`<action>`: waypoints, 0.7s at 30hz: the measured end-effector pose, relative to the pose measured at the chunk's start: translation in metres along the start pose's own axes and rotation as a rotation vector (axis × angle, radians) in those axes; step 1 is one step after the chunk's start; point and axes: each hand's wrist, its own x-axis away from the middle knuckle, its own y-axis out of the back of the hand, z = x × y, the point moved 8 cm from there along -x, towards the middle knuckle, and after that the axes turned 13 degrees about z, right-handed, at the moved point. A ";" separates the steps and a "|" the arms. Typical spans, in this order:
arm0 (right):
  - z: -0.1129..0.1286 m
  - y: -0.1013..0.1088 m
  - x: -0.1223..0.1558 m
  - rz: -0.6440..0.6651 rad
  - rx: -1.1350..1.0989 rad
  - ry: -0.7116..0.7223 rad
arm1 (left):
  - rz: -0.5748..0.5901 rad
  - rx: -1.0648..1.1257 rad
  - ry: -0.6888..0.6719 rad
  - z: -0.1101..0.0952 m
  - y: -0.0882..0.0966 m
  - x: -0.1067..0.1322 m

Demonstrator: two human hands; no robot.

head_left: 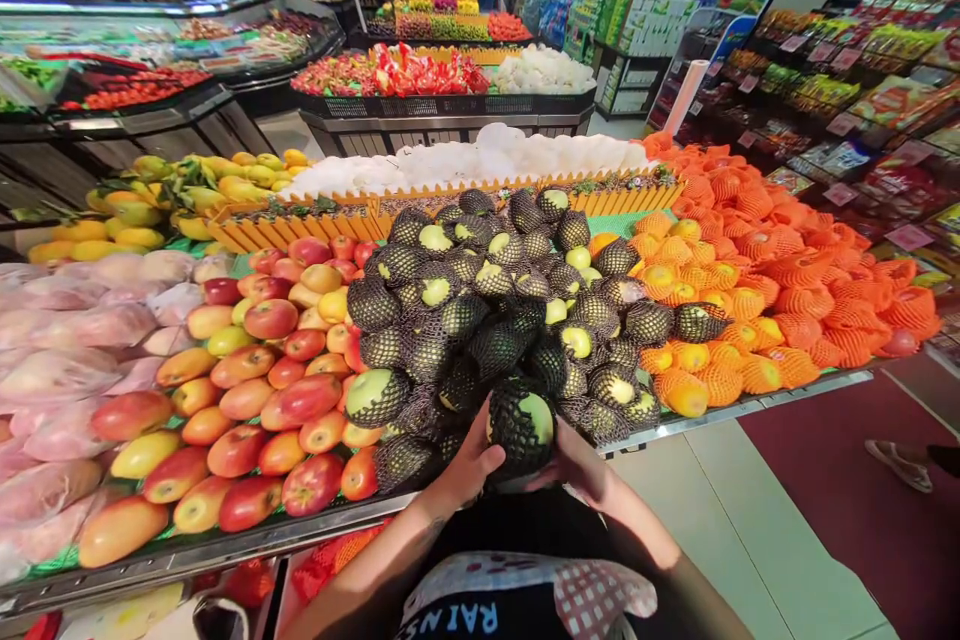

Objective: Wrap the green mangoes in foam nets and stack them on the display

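Clock face centred on the held fruit (pixel 521 430), twelve pointing away from us. At nine to eight o'clock, we record our left hand (pixel 466 468): its fingers curve along the fruit's side and the thumb presses the lower left of the net. The fruit sits between the two palms, cupped from both sides. At three to five o'clock, our right hand (pixel 581 465) grips the opposite side, fingers curling beneath; their tips are partly hidden.

Appearance: round, green, in a black mesh net (pixel 506 432); a smooth pale-green patch shows bare toward two o'clock.

Surroundings, left to right: red and yellow apples (pixel 311 483) at nine to ten; a heap of similar black-netted fruit (pixel 491 278) from ten to two; orange fruit (pixel 682 392) between two and three. The held fruit overlaps the heap's near edge in our view; we cannot tell whether they touch.
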 end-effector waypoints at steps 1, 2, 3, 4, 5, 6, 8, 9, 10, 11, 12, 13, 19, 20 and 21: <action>0.004 0.004 0.004 -0.004 -0.017 -0.006 | 0.033 -0.066 0.015 -0.003 -0.012 -0.009; 0.011 0.011 0.009 -0.022 -0.035 0.007 | 0.056 -0.138 0.030 -0.007 -0.025 -0.019; 0.018 0.019 0.013 -0.050 -0.048 0.034 | 0.071 -0.219 0.030 -0.012 -0.039 -0.029; 0.027 0.030 0.018 -0.087 -0.050 0.068 | 0.076 -0.305 0.009 -0.019 -0.054 -0.040; 0.036 0.042 0.024 -0.121 -0.041 0.098 | 0.070 -0.387 -0.030 -0.028 -0.069 -0.049; 0.044 0.055 0.030 -0.152 -0.025 0.124 | 0.057 -0.456 -0.079 -0.037 -0.084 -0.058; 0.059 0.086 0.045 -0.208 0.002 0.163 | 0.048 -0.527 -0.159 -0.051 -0.113 -0.074; 0.067 0.103 0.053 -0.228 0.009 0.180 | 0.061 -0.529 -0.172 -0.053 -0.126 -0.082; 0.073 0.118 0.060 -0.241 0.013 0.191 | 0.082 -0.510 -0.169 -0.052 -0.138 -0.090; 0.080 0.133 0.067 -0.245 0.016 0.197 | 0.099 -0.470 -0.159 -0.048 -0.149 -0.097; 0.086 0.147 0.074 -0.244 0.021 0.203 | 0.102 -0.410 -0.140 -0.042 -0.156 -0.103; 0.093 0.159 0.080 -0.240 0.029 0.204 | 0.086 -0.337 -0.113 -0.034 -0.162 -0.109; 0.126 0.191 0.102 -0.149 0.116 0.161 | -0.226 0.308 0.044 0.024 -0.177 -0.132; 0.127 0.190 0.103 -0.120 0.130 0.143 | -0.290 0.418 0.058 0.032 -0.179 -0.134; 0.128 0.188 0.103 -0.089 0.149 0.125 | -0.351 0.499 0.067 0.039 -0.181 -0.135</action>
